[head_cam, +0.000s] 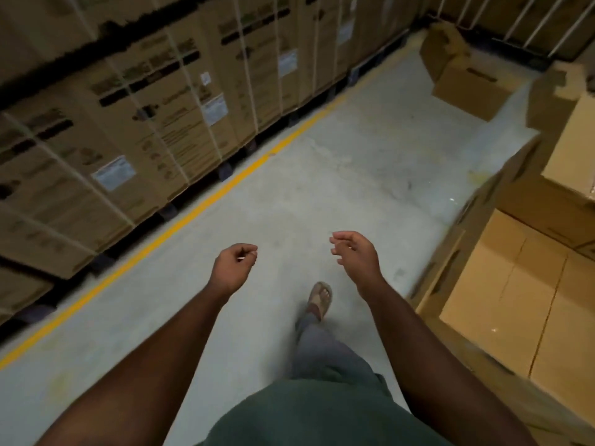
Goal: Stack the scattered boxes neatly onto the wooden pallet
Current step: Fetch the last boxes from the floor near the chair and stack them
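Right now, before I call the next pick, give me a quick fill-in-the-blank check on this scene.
1. Both the left hand and right hand hold ____.
2. The painted floor line is ____.
3. The loose cardboard box at the aisle's far end sits on the ____.

Missing words: nothing; yellow; floor

single head-worn view, wide-angle, looking forward and steeply down an aisle. edges bow from lens distortion and much of the frame is motion-blurred. nearest the lens: green shirt at bottom centre, both forearms reaching away, left hand [236, 263] and right hand [354, 252] mid-frame over the concrete floor [354, 149]. strapped cartons [145, 123] run along the left side, yellow floor line [193, 214] diagonal beside them. stacked boxes [515, 300] close at right edge, loose box [467, 72] far at upper right. no second view to overlap.
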Tool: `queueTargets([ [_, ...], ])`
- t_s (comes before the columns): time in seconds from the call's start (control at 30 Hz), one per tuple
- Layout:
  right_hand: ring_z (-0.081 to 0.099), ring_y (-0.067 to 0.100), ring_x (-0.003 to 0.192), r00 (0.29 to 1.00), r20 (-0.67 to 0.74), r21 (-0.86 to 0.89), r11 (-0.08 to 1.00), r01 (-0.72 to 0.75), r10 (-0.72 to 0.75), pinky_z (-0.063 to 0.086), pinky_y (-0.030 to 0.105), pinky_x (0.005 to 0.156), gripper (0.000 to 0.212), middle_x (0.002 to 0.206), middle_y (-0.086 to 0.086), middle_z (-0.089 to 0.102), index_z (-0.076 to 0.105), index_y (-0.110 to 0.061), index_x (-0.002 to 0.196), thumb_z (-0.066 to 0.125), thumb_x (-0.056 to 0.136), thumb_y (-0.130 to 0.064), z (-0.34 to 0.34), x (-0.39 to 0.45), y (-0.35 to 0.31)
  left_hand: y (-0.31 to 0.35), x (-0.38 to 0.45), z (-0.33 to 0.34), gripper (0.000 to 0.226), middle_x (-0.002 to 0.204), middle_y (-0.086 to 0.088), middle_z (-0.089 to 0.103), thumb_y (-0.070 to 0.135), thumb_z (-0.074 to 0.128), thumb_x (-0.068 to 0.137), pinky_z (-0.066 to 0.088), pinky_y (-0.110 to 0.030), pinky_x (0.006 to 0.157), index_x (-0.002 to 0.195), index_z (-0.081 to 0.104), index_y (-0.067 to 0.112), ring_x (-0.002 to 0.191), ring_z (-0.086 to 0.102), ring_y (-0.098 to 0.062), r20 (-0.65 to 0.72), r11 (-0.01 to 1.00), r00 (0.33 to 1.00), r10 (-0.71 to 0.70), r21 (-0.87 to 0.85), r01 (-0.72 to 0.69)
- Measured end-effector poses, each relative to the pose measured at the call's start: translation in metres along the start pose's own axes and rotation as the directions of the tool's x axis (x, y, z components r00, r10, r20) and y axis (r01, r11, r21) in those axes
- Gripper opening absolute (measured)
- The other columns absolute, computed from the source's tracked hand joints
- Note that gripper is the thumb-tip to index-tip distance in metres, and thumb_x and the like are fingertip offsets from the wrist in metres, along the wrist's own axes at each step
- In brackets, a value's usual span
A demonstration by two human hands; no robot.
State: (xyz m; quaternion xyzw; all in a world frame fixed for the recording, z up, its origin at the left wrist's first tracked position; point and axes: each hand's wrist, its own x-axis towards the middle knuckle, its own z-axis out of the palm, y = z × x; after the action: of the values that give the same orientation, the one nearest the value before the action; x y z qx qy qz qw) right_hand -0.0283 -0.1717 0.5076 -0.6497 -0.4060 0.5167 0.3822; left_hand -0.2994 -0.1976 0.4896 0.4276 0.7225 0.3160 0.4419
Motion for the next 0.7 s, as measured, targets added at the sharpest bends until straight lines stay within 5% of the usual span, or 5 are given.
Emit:
queueTargets([
  [0.07, 0.070, 0.020, 0.090, 0.998, -0.055, 0.046, 0.999, 0.010, -0.007, 0.055, 0.040, 0.088, 0.023, 0.111, 0.007, 0.077, 0.071, -0.017, 0.106, 0.057, 0.098, -0.001, -0.009, 0.058, -0.017, 0.038, 0.062, 0.019, 0.018, 0.109, -0.009, 0.074, 0.013, 0.063, 0.100, 0.054, -0.036, 0.093, 0.114, 0.075, 0.009, 0.103, 0.069, -0.027, 0.025, 0.999, 0.999, 0.045, 0.012, -0.046],
  [0.23, 0.071, 0.019, 0.097, 0.993, -0.118, 0.084, 0.997, 0.003, 0.007, 0.053, 0.036, 0.086, 0.027, 0.108, 0.001, 0.077, 0.071, -0.023, 0.103, 0.057, 0.096, -0.001, -0.050, 0.197, -0.078, 0.145, 0.205, 0.081, 0.019, 0.107, -0.013, 0.076, 0.012, 0.063, 0.100, 0.050, -0.022, 0.075, 0.116, 0.072, 0.008, 0.095, 0.071, -0.023, 0.152, 0.994, 0.983, 0.105, 0.021, -0.109],
  [0.7, 0.070, 0.018, 0.092, 0.939, -0.345, 0.140, 0.989, 0.044, 0.007, 0.052, 0.029, 0.084, 0.023, 0.106, 0.000, 0.077, 0.069, -0.026, 0.100, 0.058, 0.101, -0.005, -0.159, 0.520, -0.205, 0.375, 0.510, 0.286, 0.020, 0.104, -0.010, 0.076, 0.006, 0.057, 0.102, 0.051, -0.019, 0.072, 0.117, 0.070, 0.004, 0.085, 0.070, -0.018, 0.359, 0.984, 0.918, 0.168, -0.113, -0.136],
])
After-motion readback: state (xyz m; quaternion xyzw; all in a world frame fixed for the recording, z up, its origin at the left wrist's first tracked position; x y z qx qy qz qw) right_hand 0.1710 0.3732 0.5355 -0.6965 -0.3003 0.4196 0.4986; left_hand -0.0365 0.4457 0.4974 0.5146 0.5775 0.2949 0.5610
